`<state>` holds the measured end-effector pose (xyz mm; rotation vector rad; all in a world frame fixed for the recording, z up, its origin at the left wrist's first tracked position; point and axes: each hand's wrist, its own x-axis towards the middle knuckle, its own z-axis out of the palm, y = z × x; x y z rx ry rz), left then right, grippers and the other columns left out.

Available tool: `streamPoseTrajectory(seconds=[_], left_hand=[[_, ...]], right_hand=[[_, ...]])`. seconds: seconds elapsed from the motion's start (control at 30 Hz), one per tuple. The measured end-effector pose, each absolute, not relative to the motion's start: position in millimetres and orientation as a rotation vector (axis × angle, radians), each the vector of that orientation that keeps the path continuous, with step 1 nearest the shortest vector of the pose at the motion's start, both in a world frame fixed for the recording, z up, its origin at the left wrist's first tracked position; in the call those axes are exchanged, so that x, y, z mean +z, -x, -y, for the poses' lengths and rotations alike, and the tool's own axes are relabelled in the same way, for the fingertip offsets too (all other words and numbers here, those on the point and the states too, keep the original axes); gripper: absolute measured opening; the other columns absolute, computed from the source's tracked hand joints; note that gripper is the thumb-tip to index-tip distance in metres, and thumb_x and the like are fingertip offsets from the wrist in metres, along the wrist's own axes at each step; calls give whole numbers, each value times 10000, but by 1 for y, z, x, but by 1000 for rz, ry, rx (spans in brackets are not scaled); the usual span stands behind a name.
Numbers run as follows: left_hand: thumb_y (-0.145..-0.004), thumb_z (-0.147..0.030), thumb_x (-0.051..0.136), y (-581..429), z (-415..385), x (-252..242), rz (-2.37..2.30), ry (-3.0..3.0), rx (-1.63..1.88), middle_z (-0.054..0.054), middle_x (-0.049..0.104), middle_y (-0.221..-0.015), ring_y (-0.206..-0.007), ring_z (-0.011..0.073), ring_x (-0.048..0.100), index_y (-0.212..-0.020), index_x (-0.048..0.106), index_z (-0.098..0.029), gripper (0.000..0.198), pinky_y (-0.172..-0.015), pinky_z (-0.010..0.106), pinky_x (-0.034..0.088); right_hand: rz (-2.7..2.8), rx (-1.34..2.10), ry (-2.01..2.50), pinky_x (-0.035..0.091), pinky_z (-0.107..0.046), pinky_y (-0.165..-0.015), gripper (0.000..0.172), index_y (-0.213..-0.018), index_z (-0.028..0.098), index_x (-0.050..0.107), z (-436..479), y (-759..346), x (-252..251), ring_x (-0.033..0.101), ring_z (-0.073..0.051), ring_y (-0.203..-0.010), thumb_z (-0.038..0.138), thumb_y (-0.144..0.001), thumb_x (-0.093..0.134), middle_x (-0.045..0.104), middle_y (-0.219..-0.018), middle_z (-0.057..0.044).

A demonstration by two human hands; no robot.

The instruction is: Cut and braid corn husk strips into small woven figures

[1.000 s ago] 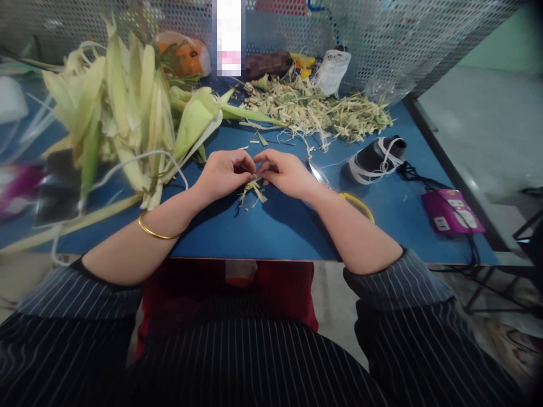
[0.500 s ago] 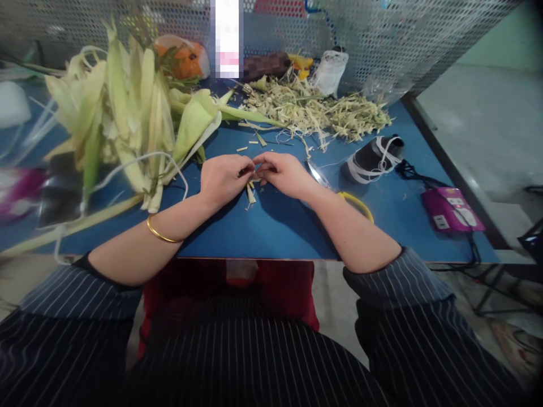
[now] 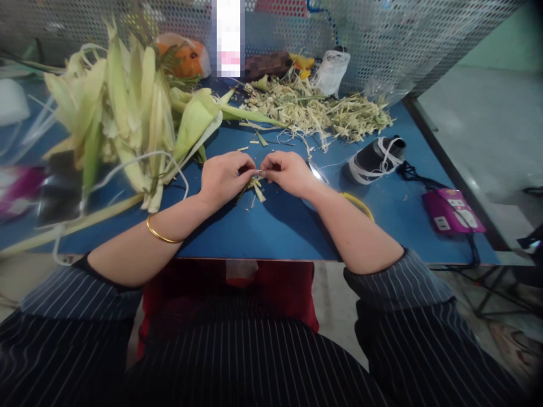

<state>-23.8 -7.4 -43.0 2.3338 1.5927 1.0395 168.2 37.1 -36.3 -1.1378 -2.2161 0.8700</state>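
My left hand [image 3: 224, 175] is closed in a pinch above the blue tabletop. Narrow corn husk strips [image 3: 258, 191] stick out from under its fingers, their upper ends hidden by the hand. My right hand [image 3: 287, 172] is also pinched shut, its fingertips almost meeting the left ones. A thin pale strand [image 3: 258, 172] spans the small gap between the two pinches; whether it is thread or husk fibre I cannot tell. Scissors with a metal blade [image 3: 317, 172] and a yellow handle [image 3: 358, 204] lie partly under my right forearm.
Whole corn husks [image 3: 136, 107] are heaped at the left. Behind my hands spreads a pile of husk shreds [image 3: 314, 110]. A dark cone wound with white thread [image 3: 375, 161] lies at the right, near a purple power strip [image 3: 453, 210]. Perforated metal mesh [image 3: 275, 34] borders the table's back.
Fingers of my right hand have drawn together into a pinch, and the pale strand now shows between the hands. The husk strips have shifted slightly right and show more fully.
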Motion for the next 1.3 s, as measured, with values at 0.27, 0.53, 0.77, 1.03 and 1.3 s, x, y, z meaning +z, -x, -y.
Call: streamPoseTrajectory(seconds=[0.27, 0.53, 0.77, 1.03, 1.3], left_hand=[[-851, -281, 611, 30, 5, -39, -1722, -2248, 943, 58, 756, -885, -815, 211, 646, -849, 740, -207, 149, -731, 326, 428], [-812, -258, 595, 35, -2, -39, -1851, -2080, 824, 68, 730, -828, -782, 224, 618, -786, 700, -202, 121, -723, 354, 415], [-804, -302, 578, 33, -1, -37, -1822, -2051, 824, 46, 716, -784, -696, 183, 570, -775, 681, -196, 151, -659, 319, 400], [-743, -263, 625, 31, -5, -42, -1567, -1881, 1139, 17, 634, -667, -620, 134, 509, -605, 517, -193, 189, -622, 301, 415], [-853, -399, 618, 28, -3, -36, -1109, -1450, 1077, 58, 714, -823, -497, 80, 455, -725, 483, -205, 269, -483, 259, 362]], right_hand=[[2326, 696, 1112, 378, -296, -714, 74, -727, 181, 641, -38, -176, -29, 499, -143, -723, 167, -797, 624, 584, -765, -12], [2474, 857, 1023, 406, -306, -720, 82, -673, 193, 664, -39, -181, -21, 544, -145, -718, 130, -723, 646, 623, -744, -4], [2011, 1124, 889, 468, -306, -708, 131, -648, 180, 607, -28, -171, -19, 594, -151, -775, 221, -748, 680, 675, -814, -43], [1662, 1597, 899, 466, -246, -554, 154, -744, 190, 557, -26, -168, -20, 595, -88, -581, 262, -810, 676, 711, -836, -27], [1682, 1566, 922, 459, -246, -543, 140, -737, 194, 537, -28, -165, -22, 583, -90, -545, 183, -835, 636, 673, -721, 4]])
